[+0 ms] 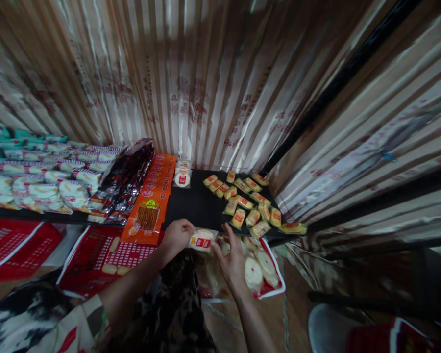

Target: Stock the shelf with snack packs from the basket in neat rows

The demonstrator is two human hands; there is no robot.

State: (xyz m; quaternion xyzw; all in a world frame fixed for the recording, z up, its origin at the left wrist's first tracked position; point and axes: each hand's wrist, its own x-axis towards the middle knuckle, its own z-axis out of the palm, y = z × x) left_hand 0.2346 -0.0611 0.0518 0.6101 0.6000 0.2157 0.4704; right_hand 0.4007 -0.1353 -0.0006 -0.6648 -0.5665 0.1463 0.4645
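Observation:
A clear packet of round white rice crackers with a red label [203, 241] is at the front edge of the black shelf [185, 203]. My left hand [178, 234] pinches its left end between thumb and fingertips. At the packet's right end is my right hand [232, 257], its thumb touching the wrapper and its index finger stretched out apart from it. A similar cracker packet [183, 176] lies at the back of the shelf. Several small yellow-wrapped snacks [242, 201] are spread over the shelf's right side.
Orange snack packs [150, 196], dark shiny packs [128, 176] and rows of white packets [44, 186] line the shelf's left. Below are red bags [91, 260], one holding more cracker packets [259, 269] beneath my right hand. A dark pole [338, 88] slants before the corrugated wall [191, 88].

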